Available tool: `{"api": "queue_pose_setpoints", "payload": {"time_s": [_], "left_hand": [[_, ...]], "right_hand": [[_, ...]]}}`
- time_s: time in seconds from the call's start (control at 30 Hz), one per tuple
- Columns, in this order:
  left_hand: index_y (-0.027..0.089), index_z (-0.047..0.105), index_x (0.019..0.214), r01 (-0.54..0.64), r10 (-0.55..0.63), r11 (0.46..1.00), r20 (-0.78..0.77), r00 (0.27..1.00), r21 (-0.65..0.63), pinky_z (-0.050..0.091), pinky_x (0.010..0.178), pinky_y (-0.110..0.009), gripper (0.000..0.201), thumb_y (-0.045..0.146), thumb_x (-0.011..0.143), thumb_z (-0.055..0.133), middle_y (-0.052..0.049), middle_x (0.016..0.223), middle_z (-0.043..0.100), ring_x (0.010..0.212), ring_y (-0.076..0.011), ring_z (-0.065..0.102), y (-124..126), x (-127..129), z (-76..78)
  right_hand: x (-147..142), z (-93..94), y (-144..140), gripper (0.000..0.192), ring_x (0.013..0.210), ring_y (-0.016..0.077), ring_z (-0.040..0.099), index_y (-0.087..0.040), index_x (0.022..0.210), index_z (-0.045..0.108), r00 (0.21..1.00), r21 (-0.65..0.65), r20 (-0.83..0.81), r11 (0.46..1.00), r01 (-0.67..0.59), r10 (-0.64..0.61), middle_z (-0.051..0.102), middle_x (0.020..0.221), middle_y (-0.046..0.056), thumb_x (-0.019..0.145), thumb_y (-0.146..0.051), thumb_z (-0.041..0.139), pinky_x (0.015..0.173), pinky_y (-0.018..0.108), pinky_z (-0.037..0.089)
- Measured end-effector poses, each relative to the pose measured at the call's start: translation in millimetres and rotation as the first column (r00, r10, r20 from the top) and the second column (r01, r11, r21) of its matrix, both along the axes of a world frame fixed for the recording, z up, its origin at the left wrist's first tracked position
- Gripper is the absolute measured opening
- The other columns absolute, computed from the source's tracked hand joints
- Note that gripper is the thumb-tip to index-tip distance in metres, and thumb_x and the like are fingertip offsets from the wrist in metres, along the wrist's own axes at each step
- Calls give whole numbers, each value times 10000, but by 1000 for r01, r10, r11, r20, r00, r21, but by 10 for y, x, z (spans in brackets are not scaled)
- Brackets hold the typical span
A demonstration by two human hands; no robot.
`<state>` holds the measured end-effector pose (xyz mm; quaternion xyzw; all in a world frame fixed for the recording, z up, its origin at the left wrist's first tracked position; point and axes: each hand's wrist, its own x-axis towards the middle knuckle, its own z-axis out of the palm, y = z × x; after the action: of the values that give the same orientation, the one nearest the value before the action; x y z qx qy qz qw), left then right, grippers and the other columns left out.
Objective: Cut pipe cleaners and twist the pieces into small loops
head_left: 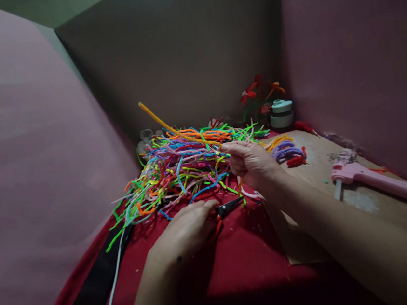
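One desk [245, 269] under a red cloth carries one big heap of pipe cleaners [187, 169], too many to count. One cardboard sheet [321, 169] lies at the right, bearing one pink glue gun [377, 180]. The right hand [251, 162] has its fingers clamped on one orange pipe cleaner [172, 129] raised over the heap. The left hand [186, 229] rests on one pair of pliers [227, 208], fingers curled over the handles.

2 bare forearms, no sleeves, left hand [184, 232] and right hand [253, 164] ringless.
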<state>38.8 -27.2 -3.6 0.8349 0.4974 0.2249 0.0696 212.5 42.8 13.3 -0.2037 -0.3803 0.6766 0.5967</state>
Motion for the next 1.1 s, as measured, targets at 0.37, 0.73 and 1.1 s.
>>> {"api": "queue_pose_setpoints", "payload": {"time_s": [0.37, 0.73, 1.1], "left_hand": [[137, 601, 681, -14, 118, 992, 848, 517, -129, 352, 405, -168, 242, 360, 778, 595, 24, 501, 512, 408, -62, 441, 371, 275, 354], [131, 619, 783, 290, 149, 941, 982, 115, -177, 436, 513, -163, 130, 220, 705, 674, 49, 554, 497, 462, -27, 438, 446, 273, 294], [142, 614, 785, 238, 104, 966, 994, -16, -97, 338, 380, -119, 71, 191, 745, 646, 24, 646, 600, 393, -1, 385, 419, 260, 261]], "right_hand": [[-128, -81, -130, 171, 337, 22, 134, -170, 660, 508, 956, -88, 168, 969, -229, 241, 252, 374, -131, 637, -231, 666, 374, 207, 58], [-155, -93, -171, 152, 353, 43, 94, -146, 697, 577, 918, -147, 109, 919, -365, 382, 217, 365, -118, 718, -296, 563, 375, 224, 57], [-178, -181, -180, 154, 386, 43, 127, -134, 716, 599, 853, -74, 210, 878, -473, 478, 238, 417, -107, 744, -286, 601, 379, 201, 91]]}}
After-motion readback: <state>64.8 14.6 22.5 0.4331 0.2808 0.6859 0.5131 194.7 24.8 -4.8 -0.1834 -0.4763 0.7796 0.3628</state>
